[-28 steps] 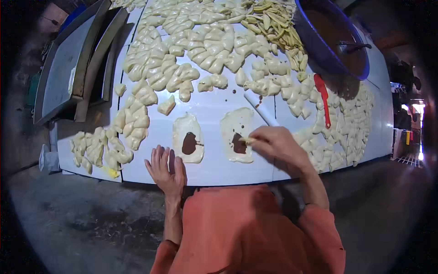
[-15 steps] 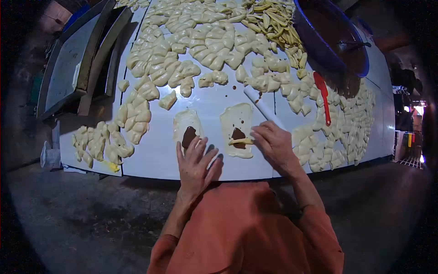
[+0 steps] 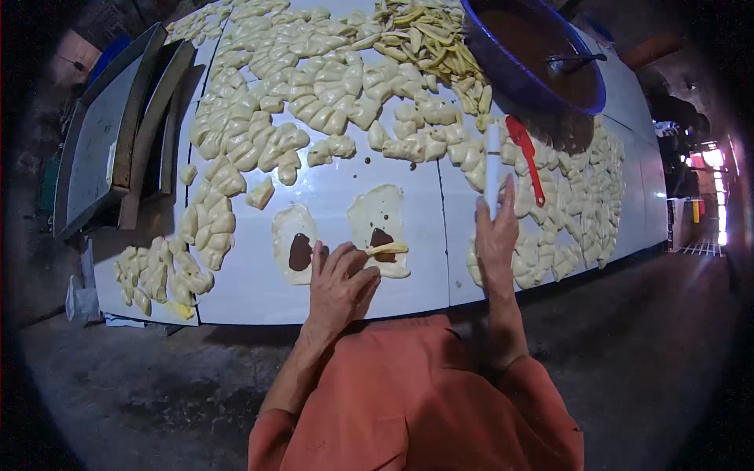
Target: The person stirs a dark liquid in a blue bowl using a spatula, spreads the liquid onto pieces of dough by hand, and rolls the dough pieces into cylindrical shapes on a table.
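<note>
My right hand grips a white rolling pin, held upright over dough pieces at the right. My left hand has its fingers apart and lies low between two flattened dough sheets. Its fingertips reach the near end of a pale yellow strip, like a banana slice, on the right-hand dough sheet. Under that strip shows a dark brown patch of filling. The left-hand dough sheet bears another brown filling patch. Whatever lies beneath my left palm is hidden.
Many pale dough pieces cover the far table and its right side. Yellow strips are piled at the back. A blue tub of brown filling holds a ladle-like handle. A red spatula lies right; metal trays stand left.
My right hand has left the yellow strip, moved right and picked up the rolling pin from the table. My left hand has shifted right, toward the strip. The whole view has shifted slightly.
</note>
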`<move>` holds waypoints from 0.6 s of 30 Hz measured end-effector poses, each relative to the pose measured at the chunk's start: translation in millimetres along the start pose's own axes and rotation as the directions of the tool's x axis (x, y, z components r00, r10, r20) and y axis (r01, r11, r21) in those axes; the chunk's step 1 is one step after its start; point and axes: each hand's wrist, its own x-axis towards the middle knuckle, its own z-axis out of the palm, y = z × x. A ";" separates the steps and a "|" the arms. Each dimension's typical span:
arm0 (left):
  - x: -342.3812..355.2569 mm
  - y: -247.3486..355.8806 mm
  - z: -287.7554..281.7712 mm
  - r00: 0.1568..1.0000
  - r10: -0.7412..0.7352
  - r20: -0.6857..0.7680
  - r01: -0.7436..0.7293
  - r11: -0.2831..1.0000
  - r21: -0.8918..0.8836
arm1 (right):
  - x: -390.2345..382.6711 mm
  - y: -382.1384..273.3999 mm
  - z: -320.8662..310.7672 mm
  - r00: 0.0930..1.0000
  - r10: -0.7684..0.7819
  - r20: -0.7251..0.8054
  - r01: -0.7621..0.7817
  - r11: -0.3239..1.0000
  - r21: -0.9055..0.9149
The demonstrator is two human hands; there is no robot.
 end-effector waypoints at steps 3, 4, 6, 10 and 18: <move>2.1 0.8 0.9 1.000 -0.010 0.011 0.010 1.000 0.025 | 5.5 12.1 6.2 0.992 0.035 -0.123 -0.051 0.991 -0.127; 3.3 -1.0 1.8 1.000 0.005 0.003 -0.005 1.000 0.010 | 4.9 3.4 4.4 0.996 0.018 -0.084 -0.038 0.972 -0.234; 4.2 -2.0 -0.5 0.999 0.037 -0.003 -0.037 0.999 0.001 | -7.3 -8.0 8.8 0.964 -0.230 -0.135 0.134 0.855 -0.502; -3.3 -7.4 0.9 0.998 0.063 -0.010 -0.063 0.998 -0.016 | -39.9 -25.1 2.0 0.845 -0.479 0.238 0.513 0.851 -0.110; 9.6 -0.1 -5.0 0.998 -0.027 -0.056 0.020 0.992 -0.121 | -64.9 -10.0 25.7 0.575 -0.695 0.431 0.692 0.694 0.197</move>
